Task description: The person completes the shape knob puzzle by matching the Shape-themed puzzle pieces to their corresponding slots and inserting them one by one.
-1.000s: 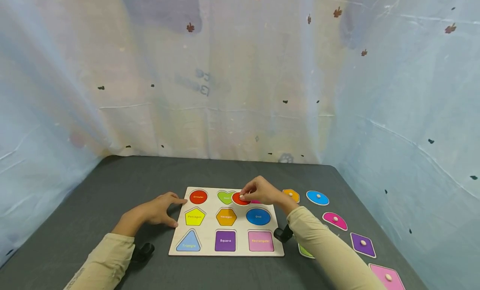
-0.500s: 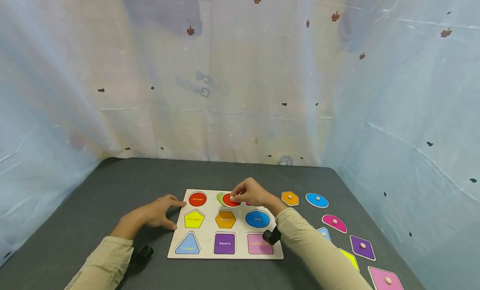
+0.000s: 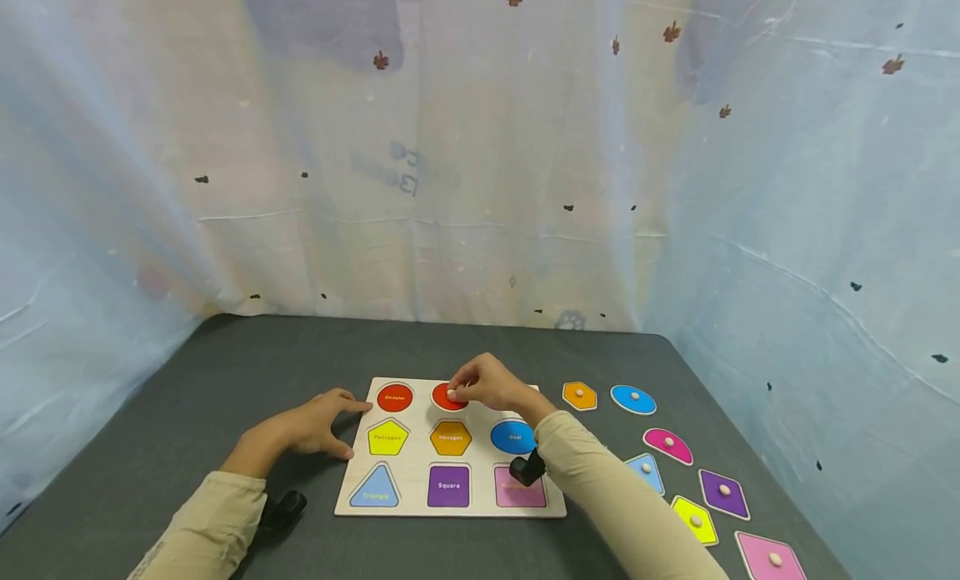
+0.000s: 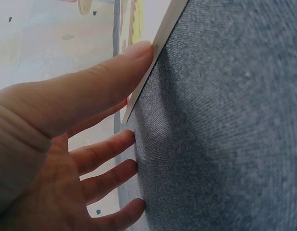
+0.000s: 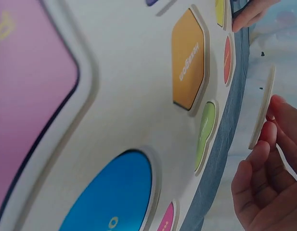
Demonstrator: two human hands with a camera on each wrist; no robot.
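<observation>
Right hand point(image 3: 487, 386) pinches the small knob of a red round piece point(image 3: 449, 397) between fingertips and holds it lifted above the top row of the puzzle board point(image 3: 408, 501), over the green heart slot point(image 5: 206, 134) and just right of the red circle slot point(image 3: 394, 397). In the right wrist view the piece point(image 5: 262, 107) is seen edge-on, clear of the board surface and not seated. Left hand point(image 3: 311, 424) lies flat and relaxed on the counter point(image 3: 225, 380), thumb tip point(image 4: 138, 50) touching the board's left edge; it holds nothing and steadies the board. Judgement: the piece matches the circle slot in colour and outline, so the likely step is carrying it one slot to the left and setting it in. To do this well, keep the piece level as it travels, not tilted, so the rim does not catch on the slot edge; centre it over the recess before lowering, then lower straight down and release the knob only once it sits flush. A round piece needs no rotation, only centring. The left thumb should keep pressing the board edge so the board does not slide. Loose on the counter right of the board: orange hexagon point(image 3: 580, 396), blue oval point(image 3: 633, 399), magenta piece point(image 3: 668, 446), purple square point(image 3: 723, 493), yellow pentagon point(image 3: 694, 520).
</observation>
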